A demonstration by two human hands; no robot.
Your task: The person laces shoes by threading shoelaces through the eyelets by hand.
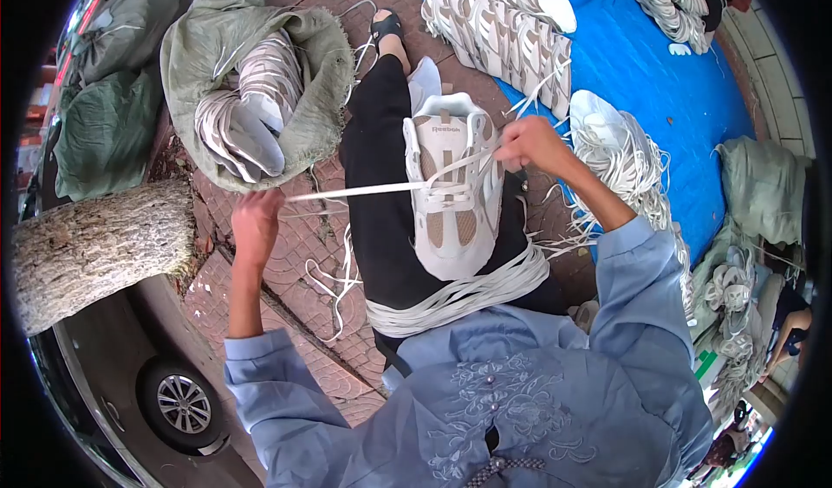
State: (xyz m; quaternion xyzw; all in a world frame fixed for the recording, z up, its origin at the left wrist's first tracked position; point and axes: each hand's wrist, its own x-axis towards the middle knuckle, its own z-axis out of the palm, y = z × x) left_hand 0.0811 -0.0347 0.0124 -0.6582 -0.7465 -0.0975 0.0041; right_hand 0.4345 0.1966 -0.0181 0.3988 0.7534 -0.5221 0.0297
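A white and beige shoe upper (pixel 451 198) lies on the black-trousered lap, its toe toward the body. A white lace (pixel 364 191) threads through its lower eyelets and stretches out to the left. My left hand (pixel 257 219) is closed on that lace, well left of the shoe. At the upper right edge of the shoe, my right hand (pixel 529 144) is closed in a pinch on the other lace part, which slants across the tongue. A bundle of white laces (pixel 459 296) lies across the thighs, below the toe.
Stacked shoe uppers (pixel 503 42) lie on a blue tarp (pixel 685 98) at the upper right. An open sack (pixel 321 63) holding more uppers stands upper left. A tree trunk (pixel 104 250) and a parked car (pixel 130 384) are at left. Part of another person (pixel 790 328) shows far right.
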